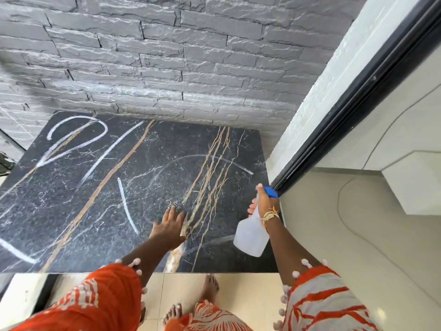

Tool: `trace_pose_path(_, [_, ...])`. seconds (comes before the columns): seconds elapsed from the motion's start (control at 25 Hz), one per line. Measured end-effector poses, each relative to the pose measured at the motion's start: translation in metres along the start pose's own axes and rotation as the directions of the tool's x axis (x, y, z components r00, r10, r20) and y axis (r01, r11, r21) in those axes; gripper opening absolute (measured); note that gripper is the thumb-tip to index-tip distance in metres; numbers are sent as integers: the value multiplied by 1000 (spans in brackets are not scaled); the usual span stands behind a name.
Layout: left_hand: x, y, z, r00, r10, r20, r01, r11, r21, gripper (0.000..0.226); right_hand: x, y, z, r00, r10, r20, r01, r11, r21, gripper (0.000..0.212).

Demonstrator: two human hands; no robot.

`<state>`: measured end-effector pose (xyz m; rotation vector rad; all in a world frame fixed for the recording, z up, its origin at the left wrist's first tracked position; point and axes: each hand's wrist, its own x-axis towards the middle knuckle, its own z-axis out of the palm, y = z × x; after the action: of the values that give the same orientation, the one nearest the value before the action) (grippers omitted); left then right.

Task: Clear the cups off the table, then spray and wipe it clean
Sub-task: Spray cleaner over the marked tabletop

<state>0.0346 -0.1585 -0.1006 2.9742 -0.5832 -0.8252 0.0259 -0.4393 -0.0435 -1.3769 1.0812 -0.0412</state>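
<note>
The counter (133,187) is black marble threaded with fine white veins, tan-gold streaks and broad white curving lines. Behind it the wall (167,56) is grey rough-cut stone in brick-like courses. The spray bottle (250,235) at the counter's right edge is translucent white with a blue head. The sleeves (114,295) are orange patterned with white, edged in pale pink pompoms. The floor (238,290) is cream tile.

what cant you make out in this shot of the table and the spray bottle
- Head view, spray bottle: the right hand wraps the neck, hiding the trigger and most of the blue head.
- Liquid level: the translucent body shows no clear line.
- Cloth: none visible under the flat left hand; its palm hides that spot.
- Table: left side cut off by the frame edge.
- Cups: none in view.
</note>
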Motion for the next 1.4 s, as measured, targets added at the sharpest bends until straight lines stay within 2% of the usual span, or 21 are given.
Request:
trace_pose_path(0.08, [-4,2,1,1000,4,-5,-4,1000,-7,86,-5,6,1,1000,21,17,-21,1000,-10,49])
trace_pose_path(0.2, [-12,0,7,1000,-10,-1,10,999,-33,87,-18,12,23,998,-45,37,47,998,-43,45])
trace_pose_path(0.36, [-26,-13,18,1000,-13,11,13,1000,-5,93,-54,19,74,965,-93,243,121,987,-103,28])
trace_pose_path(0.48, [-35,-23,21,1000,28,1,-28,997,67,89,-74,29,109,946,-123,301,177,971,-160,25])
trace_pose_path(0.56, [-40,-30,24,1000,25,-3,-25,997,67,84,-84,36,126,929,-82,360,158,970,-186,29])
trace_pose_path(0.68, [-46,-35,32,1000,12,-15,-11,998,60,83,-102,47,143,903,30,428,48,984,-171,35])
trace_pose_path(0.88, [-54,-38,37,999,29,-23,-27,998,65,83,-116,54,141,907,55,417,6,990,-144,45])
trace_pose_path(0.96, [-56,-40,37,999,38,-18,-37,997,69,83,-118,56,132,908,36,417,-7,997,-72,39])
trace_pose_path(1.08, [-59,-39,37,999,40,10,-41,996,73,90,-116,59,115,947,-39,319,18,997,71,19])
trace_pose_path(1.12, [-60,-37,36,999,39,13,-40,997,66,90,-115,60,107,952,-18,304,-3,997,71,19])
trace_pose_path(1.24, [-63,-27,35,998,47,38,-47,999,18,86,-116,60,85,954,78,290,-78,997,-12,38])
trace_pose_path(1.4, [-66,-11,37,992,95,79,-93,995,-19,97,-115,58,60,968,89,234,-87,996,-16,34])
